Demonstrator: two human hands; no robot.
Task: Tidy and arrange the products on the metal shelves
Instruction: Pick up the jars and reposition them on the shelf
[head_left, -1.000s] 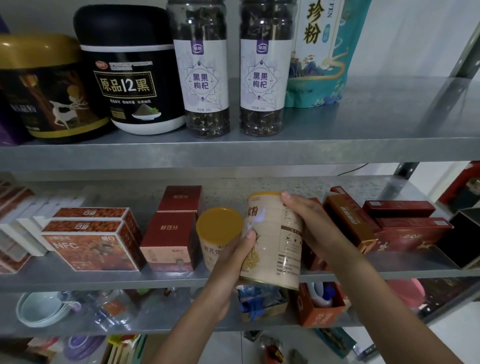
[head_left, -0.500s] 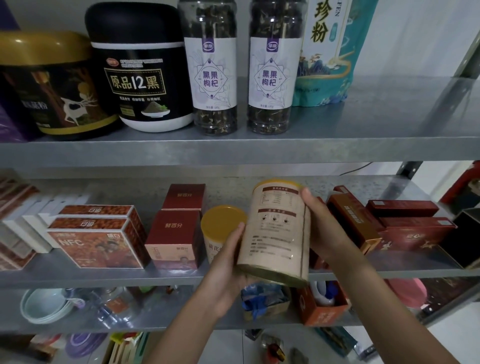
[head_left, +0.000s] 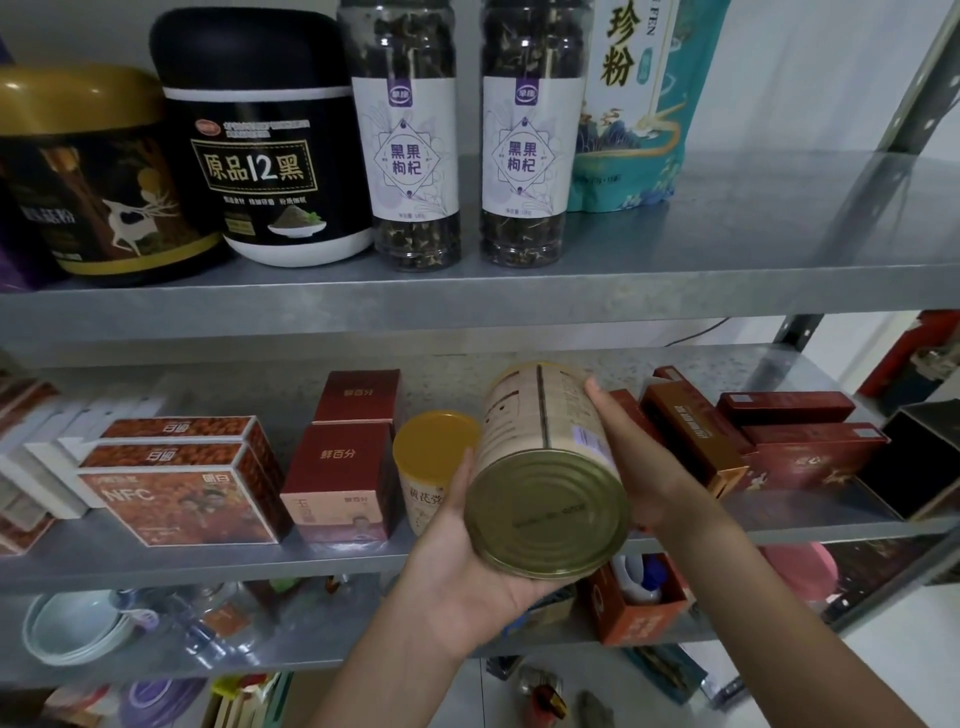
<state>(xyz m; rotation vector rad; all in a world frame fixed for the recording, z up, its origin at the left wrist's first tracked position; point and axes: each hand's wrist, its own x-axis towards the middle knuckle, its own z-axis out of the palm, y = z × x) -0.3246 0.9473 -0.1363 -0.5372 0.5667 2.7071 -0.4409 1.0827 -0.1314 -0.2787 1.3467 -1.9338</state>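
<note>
Gold-bottomed beige tin (head_left: 545, 467) held in both hands in front of the middle shelf (head_left: 182, 569).
Tilted, its ribbed metal base faces the camera. The left hand (head_left: 467, 566) cradles the lower edge, fingers up the tin's left side. The right hand (head_left: 644, 467) clasps the right side, so both grips wrap the tin. It hangs just beside a yellow-lidded canister (head_left: 434, 457), between maroon boxes (head_left: 337, 467) and brown cartons (head_left: 696, 441).
</note>
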